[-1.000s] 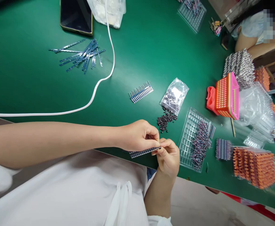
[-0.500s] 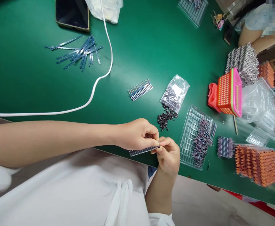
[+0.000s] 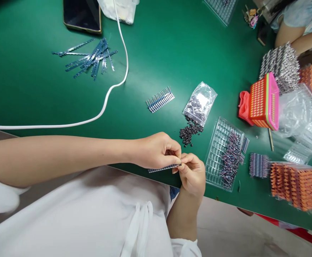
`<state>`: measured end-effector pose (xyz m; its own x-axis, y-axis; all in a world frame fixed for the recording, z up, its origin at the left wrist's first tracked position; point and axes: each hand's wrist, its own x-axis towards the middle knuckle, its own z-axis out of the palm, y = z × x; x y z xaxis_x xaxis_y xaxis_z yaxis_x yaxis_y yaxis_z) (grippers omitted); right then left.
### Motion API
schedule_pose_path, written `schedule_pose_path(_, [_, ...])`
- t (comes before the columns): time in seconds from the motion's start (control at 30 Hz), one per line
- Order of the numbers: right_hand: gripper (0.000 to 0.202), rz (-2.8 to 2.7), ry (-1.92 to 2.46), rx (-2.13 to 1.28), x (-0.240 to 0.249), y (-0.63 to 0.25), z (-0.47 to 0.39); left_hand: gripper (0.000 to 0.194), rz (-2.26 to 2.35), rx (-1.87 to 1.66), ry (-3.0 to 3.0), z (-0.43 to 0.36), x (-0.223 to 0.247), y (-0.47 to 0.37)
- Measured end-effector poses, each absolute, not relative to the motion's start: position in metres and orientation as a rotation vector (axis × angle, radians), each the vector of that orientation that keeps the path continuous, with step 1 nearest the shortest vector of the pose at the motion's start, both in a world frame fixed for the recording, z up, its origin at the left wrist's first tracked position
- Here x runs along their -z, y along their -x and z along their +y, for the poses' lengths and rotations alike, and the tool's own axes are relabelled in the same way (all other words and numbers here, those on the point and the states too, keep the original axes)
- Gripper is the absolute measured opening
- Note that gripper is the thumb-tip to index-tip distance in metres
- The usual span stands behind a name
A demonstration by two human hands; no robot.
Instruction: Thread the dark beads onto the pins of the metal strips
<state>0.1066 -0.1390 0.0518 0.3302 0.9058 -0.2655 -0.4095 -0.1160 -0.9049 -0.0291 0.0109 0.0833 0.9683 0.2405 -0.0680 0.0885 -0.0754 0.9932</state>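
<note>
My left hand (image 3: 157, 150) is closed, thumb and fingers pinched at the right end of a narrow dark strip with a row of small metal pieces (image 3: 161, 169). The strip shows below the hand, and part of it is hidden. My right hand (image 3: 194, 176) meets it there, its thumb and fingertips closed around the strip's end. A tiny dark spot between the fingertips is too small to make out. Beyond the hands lie loose black beads (image 3: 189, 134), spilling from a clear plastic bag (image 3: 200, 103). A similar strip with upright pins (image 3: 160, 100) lies on the green table (image 3: 150, 46).
Right of my hands is a clear tray (image 3: 213, 162) of thin-leaded parts. Farther right are orange stacked parts (image 3: 296, 185), a red-orange basket (image 3: 260, 103) and silvery stacked parts (image 3: 280, 67). Blue strips (image 3: 91, 59), a white cable (image 3: 106, 101) and a phone (image 3: 82, 14) lie left. Another person sits at upper right.
The view has shifted slightly, so the things at right appear a little farther right. Both hands keep their pinch on the strip, which now shows a narrower face below my left hand.
</note>
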Motion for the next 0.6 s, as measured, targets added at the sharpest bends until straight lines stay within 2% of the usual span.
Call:
schedule_pose_path(0.2, [0.013, -0.518, 1.247, -1.156, -0.0499, -0.1044, -0.1380, 0.023, 0.310, -0.096, -1.688, 0.0106, -0.0827, 0.0275])
schedule_pose_path(0.6, [0.008, -0.590, 1.475, -0.763, -0.0442, -0.1008, -0.1387, 0.024, 0.475, -0.071, -1.660, 0.0144, -0.0833, 0.0235])
